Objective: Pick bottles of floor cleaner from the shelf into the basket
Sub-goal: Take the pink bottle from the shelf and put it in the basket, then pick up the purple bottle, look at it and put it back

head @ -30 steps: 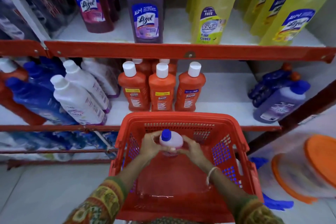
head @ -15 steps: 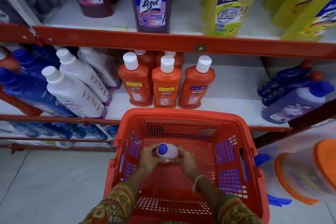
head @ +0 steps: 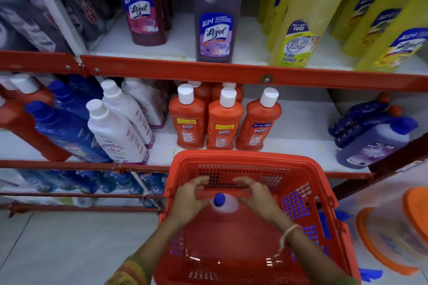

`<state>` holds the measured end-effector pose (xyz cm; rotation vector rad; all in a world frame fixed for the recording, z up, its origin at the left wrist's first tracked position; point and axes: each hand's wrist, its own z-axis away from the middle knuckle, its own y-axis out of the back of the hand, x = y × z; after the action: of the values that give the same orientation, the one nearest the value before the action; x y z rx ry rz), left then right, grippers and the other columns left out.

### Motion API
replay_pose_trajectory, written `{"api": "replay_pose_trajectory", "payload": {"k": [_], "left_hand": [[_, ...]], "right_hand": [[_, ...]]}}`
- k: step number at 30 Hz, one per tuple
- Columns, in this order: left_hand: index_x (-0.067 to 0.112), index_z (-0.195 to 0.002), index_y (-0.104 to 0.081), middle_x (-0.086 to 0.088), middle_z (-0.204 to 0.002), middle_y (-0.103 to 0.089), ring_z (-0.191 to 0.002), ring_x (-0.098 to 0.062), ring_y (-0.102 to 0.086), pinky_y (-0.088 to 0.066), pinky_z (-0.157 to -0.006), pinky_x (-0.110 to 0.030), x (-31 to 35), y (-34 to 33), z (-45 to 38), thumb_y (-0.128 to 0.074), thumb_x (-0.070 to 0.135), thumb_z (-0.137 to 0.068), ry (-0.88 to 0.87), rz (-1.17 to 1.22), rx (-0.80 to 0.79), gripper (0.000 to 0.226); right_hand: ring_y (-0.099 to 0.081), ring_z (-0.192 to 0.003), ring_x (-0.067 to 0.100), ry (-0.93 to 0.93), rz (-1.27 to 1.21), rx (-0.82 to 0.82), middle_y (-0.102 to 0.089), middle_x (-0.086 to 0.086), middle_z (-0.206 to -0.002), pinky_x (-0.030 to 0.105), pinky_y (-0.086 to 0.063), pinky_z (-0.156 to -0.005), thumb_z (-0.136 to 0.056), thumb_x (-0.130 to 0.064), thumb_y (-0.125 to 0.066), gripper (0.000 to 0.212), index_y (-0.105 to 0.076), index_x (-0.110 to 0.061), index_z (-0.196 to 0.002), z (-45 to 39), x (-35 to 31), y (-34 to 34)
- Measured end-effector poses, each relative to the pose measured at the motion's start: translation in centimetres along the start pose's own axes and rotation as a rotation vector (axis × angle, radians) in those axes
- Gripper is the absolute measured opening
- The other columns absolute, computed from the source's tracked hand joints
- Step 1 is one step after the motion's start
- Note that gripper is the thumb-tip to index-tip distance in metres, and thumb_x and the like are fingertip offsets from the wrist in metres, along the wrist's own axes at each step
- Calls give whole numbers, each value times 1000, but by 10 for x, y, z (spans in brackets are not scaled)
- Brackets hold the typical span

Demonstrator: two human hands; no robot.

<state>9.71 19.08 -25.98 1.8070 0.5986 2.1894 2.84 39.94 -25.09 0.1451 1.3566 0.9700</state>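
Note:
A white floor cleaner bottle (head: pixel 225 209) with a blue cap stands upright inside the red basket (head: pixel 308 169), near its far end. My left hand (head: pixel 190 201) and my right hand (head: pixel 257 199) are on either side of the cap. Their fingers curl around a thin red bar, the basket handle (head: pixel 223 194), which crosses just above the bottle. On the middle shelf behind the basket stand several orange Bactin bottles (head: pixel 223 125) with white caps. A yellow Bactin floor cleaner bottle (head: pixel 303 21) stands on the upper shelf.
Purple and maroon Lizol bottles (head: pixel 216 18) stand on the upper shelf. White bottles (head: pixel 115 129) and blue bottles (head: pixel 62 127) lean at the middle left; purple bottles (head: pixel 372 143) lie at the right. Red shelf rails (head: pixel 208 74) run across. Orange-lidded tubs (head: pixel 393 236) sit right of the basket.
The bottle has gone down into the basket and now stands on its floor. My hands have left its shoulders and closed on the red handle above it. The view has moved closer.

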Motion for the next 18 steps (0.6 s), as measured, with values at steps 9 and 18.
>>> {"api": "replay_pose_trajectory", "payload": {"k": [9, 18], "left_hand": [[21, -120, -57, 4, -118, -63, -107, -9, -56, -41, -93, -23, 105, 121, -28, -62, 26, -81, -523, -278, 427, 40], [16, -127, -51, -4, -133, -55, -127, -21, -45, -14, -110, -42, 161, 164, -105, -35, 43, -90, -592, -615, 644, 48]], "right_hand": [[-69, -89, 3, 397, -246, 332, -73, -8, -102, 16, -53, -75, -82, -6, -69, 26, -67, -20, -104, -19, -152, 86], [-64, -95, 11, 562, -481, 739, -64, -3, -108, 15, -52, -77, -75, -10, -78, 51, -52, -18, -118, -79, -266, 143]]}}
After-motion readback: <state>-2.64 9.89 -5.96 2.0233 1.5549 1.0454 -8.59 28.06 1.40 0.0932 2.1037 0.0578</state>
